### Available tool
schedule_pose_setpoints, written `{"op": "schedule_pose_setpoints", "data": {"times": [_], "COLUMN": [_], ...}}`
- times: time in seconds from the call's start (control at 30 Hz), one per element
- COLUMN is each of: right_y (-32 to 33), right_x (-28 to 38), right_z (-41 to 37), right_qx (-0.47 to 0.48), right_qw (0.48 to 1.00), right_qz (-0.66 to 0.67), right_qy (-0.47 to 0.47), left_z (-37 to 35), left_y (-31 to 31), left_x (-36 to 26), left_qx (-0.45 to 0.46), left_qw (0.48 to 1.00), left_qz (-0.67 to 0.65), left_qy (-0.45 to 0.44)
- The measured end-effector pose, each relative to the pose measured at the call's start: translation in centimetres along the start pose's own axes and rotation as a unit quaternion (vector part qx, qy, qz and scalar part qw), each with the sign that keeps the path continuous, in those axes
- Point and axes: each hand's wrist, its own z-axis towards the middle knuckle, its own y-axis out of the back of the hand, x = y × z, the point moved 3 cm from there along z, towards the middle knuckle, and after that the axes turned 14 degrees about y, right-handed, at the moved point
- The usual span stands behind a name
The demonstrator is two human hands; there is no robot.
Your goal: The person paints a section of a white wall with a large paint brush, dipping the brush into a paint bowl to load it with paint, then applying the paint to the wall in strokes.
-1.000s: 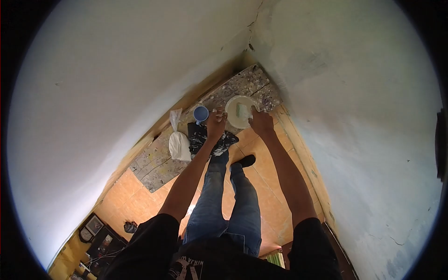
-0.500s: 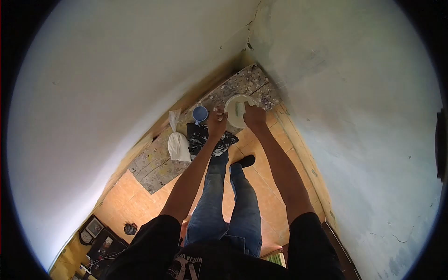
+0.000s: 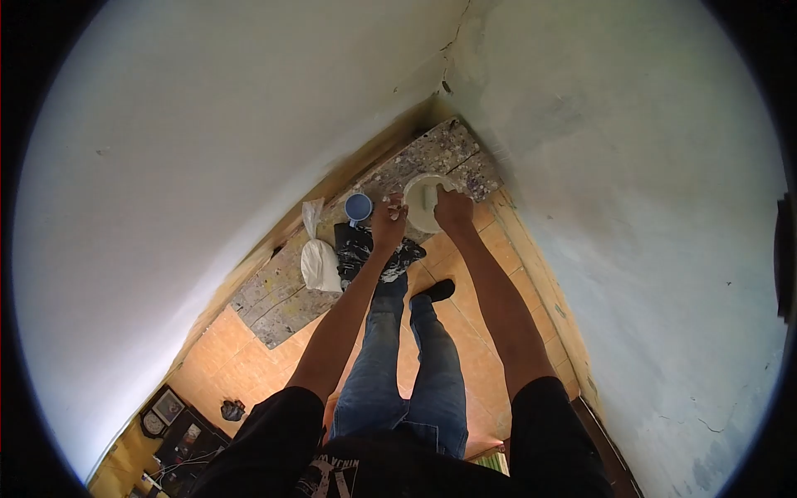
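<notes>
A round white bucket (image 3: 413,217) with pale, wet-looking material inside stands on a paint-spattered board. My right hand (image 3: 453,209) is closed over its right side, gripping a flat scraper (image 3: 429,196) whose pale blade lies inside the bucket. At the left rim, my left hand (image 3: 388,226) has its fingers curled, with whitish smears on the fingertips. What those fingers hold, if anything, cannot be made out. A blue mug (image 3: 358,207) stands just left of that hand. Below it lies a black cloth (image 3: 355,246) with white stains.
A plastic bag of white powder (image 3: 320,266) sits on the spattered board (image 3: 278,299). Two walls meet in a corner ahead, with a crack (image 3: 452,41) running down. Orange floor tiles (image 3: 477,286) and my legs lie below. Dark furniture with cables (image 3: 187,448) is at lower left.
The scraper's blade has shifted slightly and turned in the bucket with my right hand. My left hand stays by the left rim, its fingers slightly changed. The whole view has shifted a little.
</notes>
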Motion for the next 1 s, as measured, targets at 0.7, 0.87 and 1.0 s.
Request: {"op": "schedule_pose_setpoints", "data": {"times": [0.7,0.87,1.0], "right_y": [-0.3,-1.2,-0.4], "right_x": [0.0,-0.4,-0.2], "right_z": [0.2,0.3,0.0], "right_qx": [-0.011,-0.021,-0.025], "right_qw": [0.999,0.999,1.0], "right_qz": [-0.034,-0.034,-0.007], "right_qy": [0.024,0.022,0.014], "left_z": [0.0,0.2,0.7], "left_y": [-0.1,-0.2,-0.6], "left_x": [-0.2,0.2,1.4], "left_qx": [-0.004,-0.008,-0.003], "left_qw": [1.0,0.999,1.0], "left_qz": [-0.002,-0.022,-0.03], "left_qy": [-0.001,-0.03,-0.002]}}
